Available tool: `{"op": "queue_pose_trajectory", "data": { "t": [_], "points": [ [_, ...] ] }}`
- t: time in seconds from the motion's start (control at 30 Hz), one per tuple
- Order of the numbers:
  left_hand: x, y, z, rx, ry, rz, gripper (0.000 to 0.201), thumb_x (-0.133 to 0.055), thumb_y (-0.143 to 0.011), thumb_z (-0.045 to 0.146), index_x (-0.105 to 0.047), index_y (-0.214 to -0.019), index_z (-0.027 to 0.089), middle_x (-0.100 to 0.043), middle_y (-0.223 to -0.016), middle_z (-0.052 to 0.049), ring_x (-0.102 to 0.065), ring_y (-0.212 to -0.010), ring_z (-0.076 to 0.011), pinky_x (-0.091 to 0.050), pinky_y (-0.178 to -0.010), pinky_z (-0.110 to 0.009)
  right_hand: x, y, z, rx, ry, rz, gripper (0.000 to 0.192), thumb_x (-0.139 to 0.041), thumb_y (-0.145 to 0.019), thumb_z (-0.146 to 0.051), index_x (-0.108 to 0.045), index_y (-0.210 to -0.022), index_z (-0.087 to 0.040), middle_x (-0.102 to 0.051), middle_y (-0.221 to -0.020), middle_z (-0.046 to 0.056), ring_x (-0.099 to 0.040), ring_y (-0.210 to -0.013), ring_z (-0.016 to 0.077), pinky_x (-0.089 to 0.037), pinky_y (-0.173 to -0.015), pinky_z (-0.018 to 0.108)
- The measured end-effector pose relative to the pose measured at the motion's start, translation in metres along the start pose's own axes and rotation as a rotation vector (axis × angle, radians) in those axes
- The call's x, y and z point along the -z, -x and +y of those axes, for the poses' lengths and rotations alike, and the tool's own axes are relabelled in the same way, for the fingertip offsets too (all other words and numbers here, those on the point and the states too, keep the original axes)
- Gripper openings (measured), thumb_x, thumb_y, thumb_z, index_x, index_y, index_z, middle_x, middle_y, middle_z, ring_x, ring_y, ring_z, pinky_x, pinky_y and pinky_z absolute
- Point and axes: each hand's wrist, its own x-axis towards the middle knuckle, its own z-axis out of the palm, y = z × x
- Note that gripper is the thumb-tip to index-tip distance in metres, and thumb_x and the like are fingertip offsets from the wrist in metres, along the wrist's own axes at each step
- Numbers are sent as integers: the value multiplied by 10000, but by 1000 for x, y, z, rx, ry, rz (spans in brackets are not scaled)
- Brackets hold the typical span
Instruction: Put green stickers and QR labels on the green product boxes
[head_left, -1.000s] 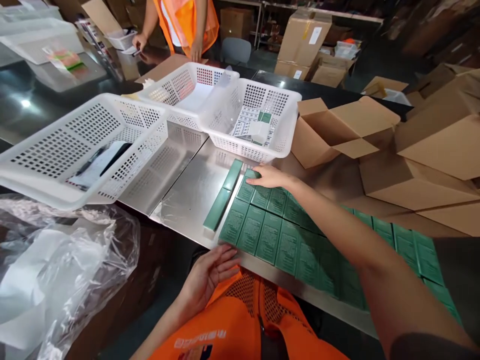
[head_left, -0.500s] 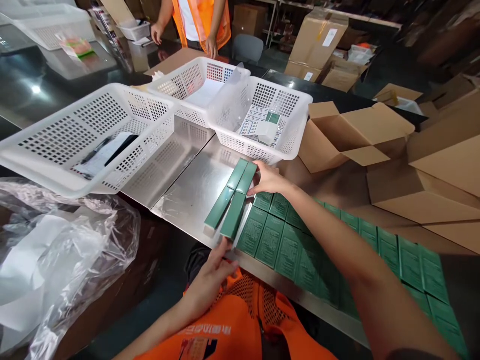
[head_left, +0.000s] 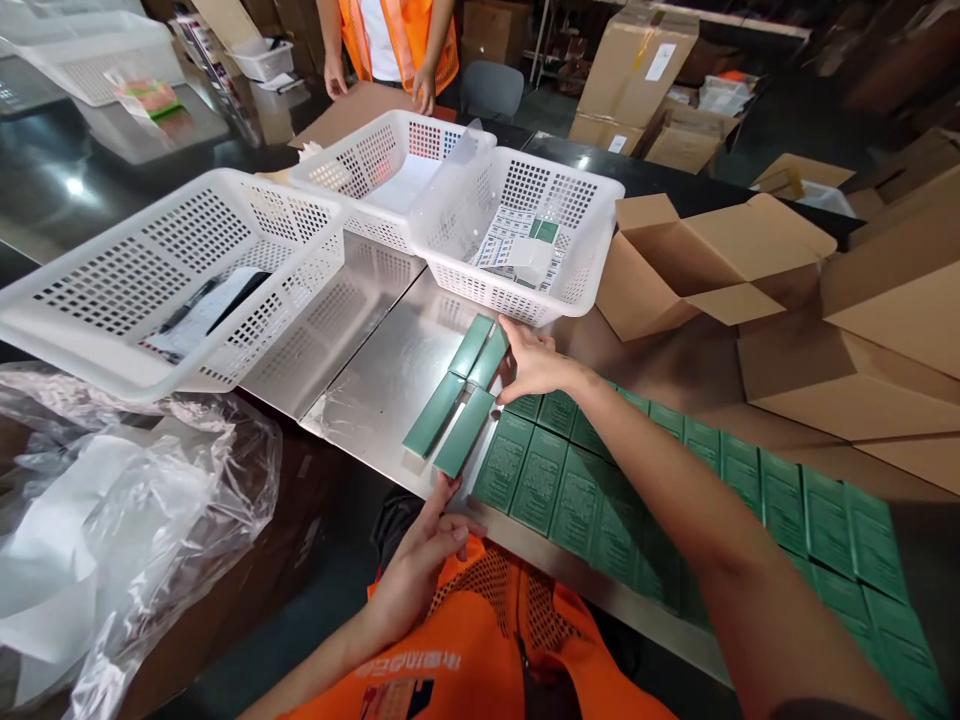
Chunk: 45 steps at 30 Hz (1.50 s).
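Observation:
Four narrow green boxes lie on the metal tabletop in two rows, end to end: a far left box (head_left: 472, 343), a far right box (head_left: 491, 358), a near left box (head_left: 433, 414) and a near right box (head_left: 464, 433). My right hand (head_left: 534, 362) grips the far right box from its right side, index finger near the far end and thumb near the close end. At the table's front edge, my left hand (head_left: 420, 550) points its index finger against the near right box's close end, its other fingers loosely bent. Green boxes (head_left: 540, 475) lie flat in rows under my right forearm.
White perforated baskets stand beyond: a left one (head_left: 180, 270), a back one (head_left: 375, 165) and a right one (head_left: 517, 295) with printed label sheets. Open cartons (head_left: 720, 250) are at right. Clear plastic wrap (head_left: 225, 480) lies at left. A person in an orange vest (head_left: 442, 60) stands opposite.
The upright green boxes have shifted slightly left and a gap shows between the two rows. My right hand has moved a little with them. The person opposite has moved a hand.

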Motion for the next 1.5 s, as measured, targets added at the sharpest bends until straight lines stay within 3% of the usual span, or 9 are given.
{"op": "queue_pose_trajectory", "data": {
  "t": [0.17,0.3,0.63,0.77,0.9,1.1,1.23,1.37,1.5],
  "points": [
    [7,0,-1,-43,136,35,568,-763,-750,288,-665,-1309,278,-574,-1406,-60,-624,-940,-190,-451,-770,-289,-9,-2,-3,64,3,13,1625,-832,-439,-712,257,-1544,-229,105,-1644,198,63,-1516,458,2,-1192,644],
    [8,-2,-3,-86,155,27,562,-737,-782,265,-645,-1331,343,-526,-1473,-34,-628,-990,-212,-452,-812,-322,-17,-4,-5,83,40,96,1633,-834,-406,-746,189,-1564,-217,-47,-1618,214,-11,-1510,461,14,-1204,619],
    [7,-4,-5,-112,131,8,562,-741,-773,253,-656,-1316,369,-492,-1519,-24,-647,-983,-221,-465,-778,-318,-18,-1,-12,84,105,282,1488,-851,-454,-736,-62,-1590,-189,-397,-1433,262,-378,-1323,504,-281,-1042,661],
    [7,-1,-1,-74,122,39,577,-742,-779,271,-631,-1342,333,-461,-1538,-43,-645,-973,-206,-483,-867,-344,-9,-1,-17,93,176,258,1468,-902,-479,-638,-63,-1603,-204,-110,-1622,266,-238,-1430,519,-273,-1074,692],
    [4,2,8,-53,186,76,558,-748,-761,255,-652,-1309,298,-573,-1426,-88,-666,-991,-227,-475,-832,-343,2,-7,-29,296,327,140,1394,-955,-486,-455,-128,-1602,-337,121,-1680,111,-48,-1479,544,-259,-1064,767],
    [-7,0,20,-14,364,7,460,-752,-691,241,-733,-1149,282,-552,-1463,-73,-556,-1287,-338,-452,-938,-389,9,-19,-49,398,349,-48,962,-938,-531,-449,-536,-1402,-381,-278,-1635,59,-155,-1445,540,-307,-1006,815],
    [-7,3,17,-5,329,110,438,-758,-718,242,-676,-1148,262,-672,-1250,-84,-705,-997,-273,-501,-749,-332,17,-5,-42,386,262,3,1112,-928,-535,-493,-401,-1506,-370,-209,-1659,46,-109,-1471,523,-162,-1093,816],
    [5,9,20,276,245,8,309,-768,-746,212,-652,-1029,172,-736,-936,-83,-726,-769,-226,-471,-603,-270,28,21,-11,177,137,136,1030,-755,-713,-636,-302,-1556,-256,-388,-1538,143,-353,-1393,459,-359,-1095,658],
    [10,2,21,440,389,-179,391,-727,-719,201,-694,-1096,103,-710,-1210,-168,-664,-1160,-298,-511,-927,-341,29,32,18,-110,192,2,996,-774,-604,-706,-509,-1399,-167,-544,-1346,214,-475,-1238,523,-395,-998,698]
  ]
}}
